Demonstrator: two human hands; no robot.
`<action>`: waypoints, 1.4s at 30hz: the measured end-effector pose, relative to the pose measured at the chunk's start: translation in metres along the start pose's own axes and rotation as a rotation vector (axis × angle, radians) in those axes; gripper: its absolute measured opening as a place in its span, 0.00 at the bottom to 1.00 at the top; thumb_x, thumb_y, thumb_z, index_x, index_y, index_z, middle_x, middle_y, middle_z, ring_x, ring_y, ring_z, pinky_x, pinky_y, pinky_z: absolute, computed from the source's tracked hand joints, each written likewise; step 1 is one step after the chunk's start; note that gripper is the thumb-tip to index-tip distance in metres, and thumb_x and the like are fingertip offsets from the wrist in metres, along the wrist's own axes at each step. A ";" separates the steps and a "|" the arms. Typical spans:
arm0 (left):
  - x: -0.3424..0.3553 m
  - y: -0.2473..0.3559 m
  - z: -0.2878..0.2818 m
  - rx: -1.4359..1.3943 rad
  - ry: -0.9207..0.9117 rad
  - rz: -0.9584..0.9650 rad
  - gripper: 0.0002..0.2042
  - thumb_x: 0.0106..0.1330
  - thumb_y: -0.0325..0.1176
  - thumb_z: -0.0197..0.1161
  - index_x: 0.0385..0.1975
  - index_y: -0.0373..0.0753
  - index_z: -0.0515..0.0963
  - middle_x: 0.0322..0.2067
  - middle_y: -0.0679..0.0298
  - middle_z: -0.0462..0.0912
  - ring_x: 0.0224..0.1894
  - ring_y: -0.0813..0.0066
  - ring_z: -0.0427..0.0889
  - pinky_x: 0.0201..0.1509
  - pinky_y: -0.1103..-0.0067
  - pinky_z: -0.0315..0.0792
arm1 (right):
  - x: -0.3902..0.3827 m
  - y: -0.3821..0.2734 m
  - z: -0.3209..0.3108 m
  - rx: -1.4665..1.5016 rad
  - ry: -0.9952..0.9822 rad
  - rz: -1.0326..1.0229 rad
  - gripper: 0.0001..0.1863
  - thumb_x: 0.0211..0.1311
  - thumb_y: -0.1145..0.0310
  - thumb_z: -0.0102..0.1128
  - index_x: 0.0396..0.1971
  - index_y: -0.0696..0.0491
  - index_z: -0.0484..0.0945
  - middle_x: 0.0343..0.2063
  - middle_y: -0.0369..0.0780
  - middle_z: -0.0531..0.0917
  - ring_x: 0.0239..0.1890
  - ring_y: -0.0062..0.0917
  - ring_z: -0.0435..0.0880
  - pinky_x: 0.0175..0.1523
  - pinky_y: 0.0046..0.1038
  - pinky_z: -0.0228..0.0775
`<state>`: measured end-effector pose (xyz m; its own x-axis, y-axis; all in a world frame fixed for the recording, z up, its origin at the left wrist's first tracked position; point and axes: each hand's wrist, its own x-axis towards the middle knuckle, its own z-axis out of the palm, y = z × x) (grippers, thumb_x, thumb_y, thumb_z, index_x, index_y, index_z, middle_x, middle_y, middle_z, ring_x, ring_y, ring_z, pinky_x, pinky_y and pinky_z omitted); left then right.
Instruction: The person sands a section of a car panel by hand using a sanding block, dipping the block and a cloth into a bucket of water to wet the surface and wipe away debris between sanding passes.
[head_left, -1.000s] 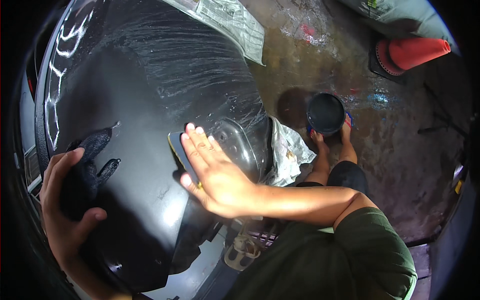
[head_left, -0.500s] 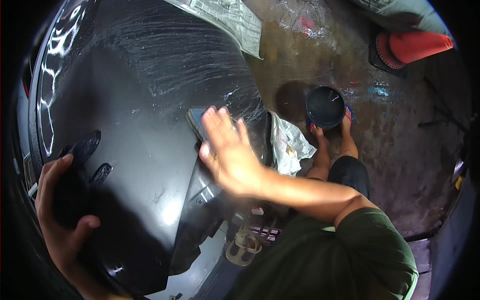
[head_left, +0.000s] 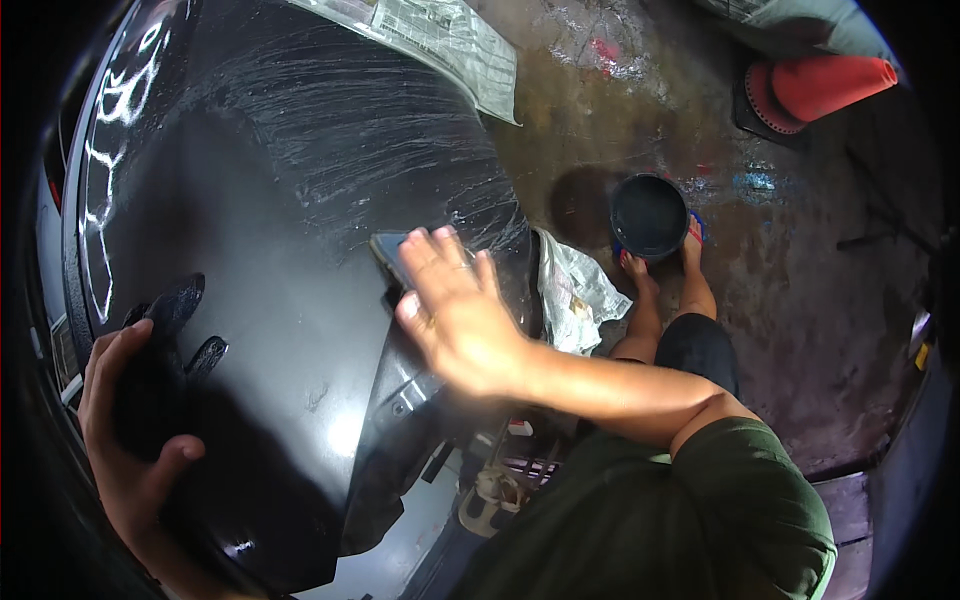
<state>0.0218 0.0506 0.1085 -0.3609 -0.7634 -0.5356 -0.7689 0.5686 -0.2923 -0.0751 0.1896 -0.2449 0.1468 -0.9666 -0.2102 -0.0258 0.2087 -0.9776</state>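
A large black car panel [head_left: 285, 270], wet and streaked with whitish film across its far part, fills the left half of the view. My right hand [head_left: 462, 315] lies over a thin grey-blue sanding block [head_left: 388, 252] near the panel's right edge. Its fingers stretch along the block with the thumb beside it, pressing it on the surface; most of the block is hidden beneath them. My left hand [head_left: 125, 430] is at the panel's left side, thumb and fingers apart, holding nothing. Dark shadow and reflections of its fingers show beside it.
Masking paper [head_left: 470, 60] hangs at the panel's far edge, and more crumpled sheeting [head_left: 575, 290] at its right. A black bucket [head_left: 650, 216] of dark liquid stands by my feet on the wet floor. An orange cone [head_left: 820, 92] lies at the far right.
My right hand and the sanding block have slid slightly toward me along the panel. My left hand keeps about the same place and pose. The whole view has shifted a little.
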 end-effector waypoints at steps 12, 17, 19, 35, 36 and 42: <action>-0.001 0.006 -0.003 -0.051 -0.029 -0.051 0.52 0.50 0.70 0.73 0.66 0.30 0.74 0.63 0.49 0.78 0.69 0.54 0.72 0.73 0.62 0.62 | 0.004 0.026 -0.006 -0.059 -0.071 0.092 0.36 0.83 0.52 0.38 0.78 0.61 0.51 0.80 0.53 0.51 0.83 0.51 0.41 0.77 0.70 0.35; -0.001 0.007 0.002 -0.043 -0.035 -0.038 0.53 0.50 0.71 0.72 0.66 0.30 0.74 0.62 0.50 0.78 0.67 0.54 0.74 0.72 0.63 0.63 | 0.003 0.007 -0.001 -0.005 -0.035 -0.130 0.36 0.83 0.51 0.36 0.78 0.62 0.50 0.79 0.54 0.51 0.83 0.49 0.40 0.79 0.67 0.32; -0.003 0.006 0.001 -0.048 0.015 -0.059 0.53 0.50 0.72 0.72 0.66 0.30 0.74 0.61 0.50 0.78 0.67 0.54 0.75 0.72 0.63 0.64 | 0.002 0.017 -0.009 -0.105 -0.084 -0.055 0.36 0.83 0.51 0.35 0.78 0.60 0.50 0.80 0.52 0.51 0.83 0.49 0.40 0.79 0.67 0.32; -0.013 -0.013 0.008 0.079 0.138 -0.049 0.29 0.49 0.12 0.59 0.55 0.36 0.82 0.61 0.55 0.79 0.66 0.56 0.77 0.72 0.66 0.67 | 0.002 0.015 -0.013 -0.078 -0.105 -0.090 0.36 0.83 0.51 0.35 0.78 0.62 0.51 0.80 0.51 0.52 0.83 0.47 0.40 0.80 0.64 0.31; -0.013 -0.015 0.005 0.145 0.198 -0.039 0.28 0.50 0.13 0.60 0.55 0.36 0.82 0.61 0.55 0.79 0.66 0.56 0.76 0.72 0.66 0.67 | 0.001 0.032 -0.013 -0.060 -0.112 0.021 0.36 0.83 0.51 0.35 0.78 0.62 0.51 0.80 0.51 0.52 0.83 0.47 0.40 0.80 0.64 0.31; -0.011 -0.003 0.013 0.363 0.229 -0.072 0.21 0.49 0.19 0.66 0.46 0.34 0.81 0.62 0.54 0.77 0.66 0.52 0.76 0.69 0.64 0.69 | -0.012 -0.008 -0.006 -0.040 -0.070 -0.224 0.38 0.82 0.50 0.36 0.78 0.64 0.49 0.79 0.55 0.52 0.83 0.48 0.41 0.80 0.63 0.29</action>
<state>0.0355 0.0610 0.1046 -0.4524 -0.8301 -0.3259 -0.5759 0.5510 -0.6039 -0.0821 0.1983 -0.2346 0.2218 -0.9750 0.0120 -0.0235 -0.0176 -0.9996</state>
